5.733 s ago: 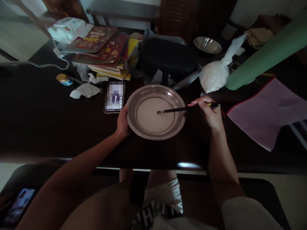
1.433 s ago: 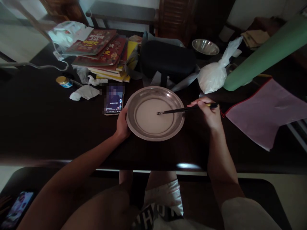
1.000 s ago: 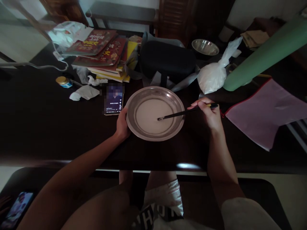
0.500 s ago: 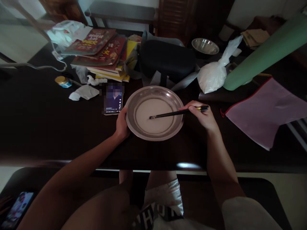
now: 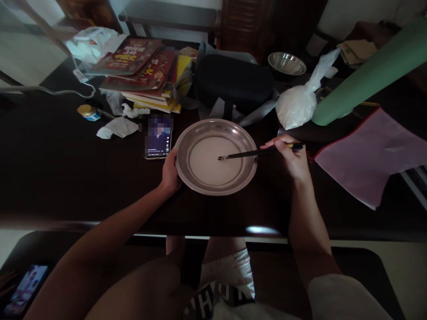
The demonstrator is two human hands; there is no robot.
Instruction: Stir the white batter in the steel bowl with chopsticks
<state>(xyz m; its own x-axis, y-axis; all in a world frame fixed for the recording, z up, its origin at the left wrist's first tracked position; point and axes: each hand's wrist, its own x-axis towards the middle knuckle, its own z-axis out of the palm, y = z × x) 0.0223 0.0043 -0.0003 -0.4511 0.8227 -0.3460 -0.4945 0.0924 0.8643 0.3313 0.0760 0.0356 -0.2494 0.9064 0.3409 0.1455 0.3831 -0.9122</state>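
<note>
A wide steel bowl (image 5: pixel 248 171) holding a pale, milky batter sits on the dark table in front of me. My left hand (image 5: pixel 170 171) grips the bowl's left rim. My right hand (image 5: pixel 289 155) holds a pair of dark chopsticks (image 5: pixel 248 154) by their far end, right of the bowl. The chopstick tips rest in the batter near the bowl's middle.
A lit phone (image 5: pixel 157 138) lies just left of the bowl. Behind it are stacked books (image 5: pixel 143 71), crumpled tissues (image 5: pixel 116 126) and a small jar (image 5: pixel 87 112). A black case (image 5: pixel 233 82), a tied white bag (image 5: pixel 295 106), a small steel bowl (image 5: pixel 287 63), a green roll (image 5: pixel 370 73) and pink cloth (image 5: pixel 370 155) stand behind and right.
My right hand has drawn back to the right, and the chopstick tips have slid from left of centre to the middle of the batter. The left hand has stayed on the rim.
</note>
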